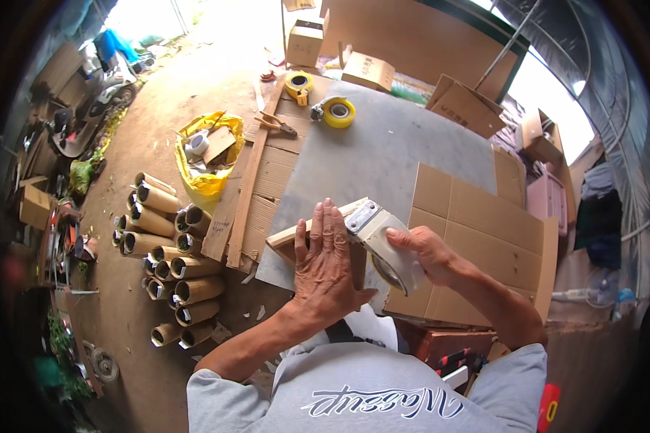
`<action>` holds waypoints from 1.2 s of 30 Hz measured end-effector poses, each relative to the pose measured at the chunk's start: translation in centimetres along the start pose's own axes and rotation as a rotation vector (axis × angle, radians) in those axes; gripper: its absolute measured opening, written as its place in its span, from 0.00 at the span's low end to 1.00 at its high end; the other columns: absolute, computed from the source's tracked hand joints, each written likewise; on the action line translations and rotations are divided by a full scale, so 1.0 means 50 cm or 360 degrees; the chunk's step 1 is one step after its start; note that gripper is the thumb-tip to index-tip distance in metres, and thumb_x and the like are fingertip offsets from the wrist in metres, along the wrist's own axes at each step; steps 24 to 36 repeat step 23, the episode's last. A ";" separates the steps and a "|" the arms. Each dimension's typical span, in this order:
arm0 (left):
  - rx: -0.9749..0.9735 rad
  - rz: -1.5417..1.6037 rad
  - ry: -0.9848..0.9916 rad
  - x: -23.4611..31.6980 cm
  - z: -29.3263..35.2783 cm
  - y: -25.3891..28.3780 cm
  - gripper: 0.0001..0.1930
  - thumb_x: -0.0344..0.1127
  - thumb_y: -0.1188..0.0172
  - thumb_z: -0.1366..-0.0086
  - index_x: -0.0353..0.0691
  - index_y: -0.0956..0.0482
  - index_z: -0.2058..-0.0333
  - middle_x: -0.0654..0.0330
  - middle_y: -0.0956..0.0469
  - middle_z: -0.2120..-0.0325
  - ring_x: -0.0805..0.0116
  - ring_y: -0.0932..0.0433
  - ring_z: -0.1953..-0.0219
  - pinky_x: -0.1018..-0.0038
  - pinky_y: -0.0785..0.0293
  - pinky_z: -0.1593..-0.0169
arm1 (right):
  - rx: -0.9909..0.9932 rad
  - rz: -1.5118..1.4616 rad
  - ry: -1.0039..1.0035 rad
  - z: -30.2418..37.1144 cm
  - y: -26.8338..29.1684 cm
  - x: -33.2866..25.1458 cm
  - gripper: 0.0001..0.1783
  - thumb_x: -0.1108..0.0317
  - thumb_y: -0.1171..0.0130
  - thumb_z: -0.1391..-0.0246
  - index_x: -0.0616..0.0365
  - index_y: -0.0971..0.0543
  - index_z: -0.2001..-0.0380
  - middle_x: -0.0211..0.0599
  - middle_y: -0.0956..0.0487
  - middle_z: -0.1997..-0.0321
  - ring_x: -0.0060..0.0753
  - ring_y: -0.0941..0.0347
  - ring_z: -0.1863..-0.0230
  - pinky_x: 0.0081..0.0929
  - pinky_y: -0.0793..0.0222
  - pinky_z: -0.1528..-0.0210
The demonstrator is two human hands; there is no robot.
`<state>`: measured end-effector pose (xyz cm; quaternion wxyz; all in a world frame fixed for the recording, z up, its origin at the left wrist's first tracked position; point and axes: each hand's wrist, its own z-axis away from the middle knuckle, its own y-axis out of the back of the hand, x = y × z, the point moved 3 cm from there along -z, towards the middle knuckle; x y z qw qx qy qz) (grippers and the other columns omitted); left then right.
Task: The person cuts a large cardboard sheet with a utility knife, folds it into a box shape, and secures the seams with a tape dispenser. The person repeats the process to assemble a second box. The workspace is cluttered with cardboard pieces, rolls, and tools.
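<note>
My left hand (pixel 326 263) lies flat, fingers stretched out, on a small cardboard box (pixel 287 242) at the near edge of a grey tabletop (pixel 383 155). The hand covers much of the box. Beside it, my right hand (pixel 430 254) is closed round a whitish tape dispenser (pixel 384 234). A metal plate at the dispenser's head rests at the box's right side, by my left fingertips. Its round lower part tilts toward me. Whether tape runs from it onto the box, I cannot tell.
A flattened cardboard sheet (pixel 477 245) lies at the right. Farther back are tape rolls (pixel 339 112) and pliers (pixel 277 125). On the left floor stand a yellow bag (pixel 208 184) and several cardboard tubes (pixel 198 290). Cardboard boxes (pixel 368 71) line the far edge.
</note>
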<state>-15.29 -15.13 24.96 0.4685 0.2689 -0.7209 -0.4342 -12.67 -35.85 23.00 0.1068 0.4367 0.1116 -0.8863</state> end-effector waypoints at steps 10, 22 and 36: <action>0.0284 -0.0082 -0.0018 0.023 0.023 -0.006 0.57 0.40 0.28 0.64 0.27 0.42 0.32 0.42 0.34 0.34 0.48 0.41 0.27 0.53 0.57 0.23 | 0.0013 -0.0190 0.0290 0.035 -0.028 0.059 0.35 0.44 0.45 0.33 0.76 0.20 0.57 0.43 0.20 0.65 0.32 0.23 0.67 0.34 0.27 0.67; 0.0364 0.0008 -0.0210 0.074 0.021 -0.043 0.51 0.38 0.28 0.61 0.23 0.34 0.36 0.40 0.27 0.39 0.47 0.33 0.32 0.59 0.44 0.26 | 0.0129 -0.0291 0.0035 0.106 0.003 0.051 0.33 0.48 0.43 0.33 0.69 0.27 0.40 0.51 0.20 0.52 0.46 0.22 0.54 0.46 0.24 0.50; 0.0323 0.0020 -0.0222 0.075 0.019 -0.046 0.51 0.39 0.28 0.61 0.25 0.35 0.35 0.40 0.29 0.37 0.47 0.34 0.31 0.60 0.44 0.26 | 0.0129 -0.0293 0.0086 0.110 0.005 0.061 0.35 0.48 0.42 0.34 0.69 0.28 0.38 0.53 0.21 0.49 0.48 0.22 0.54 0.49 0.24 0.47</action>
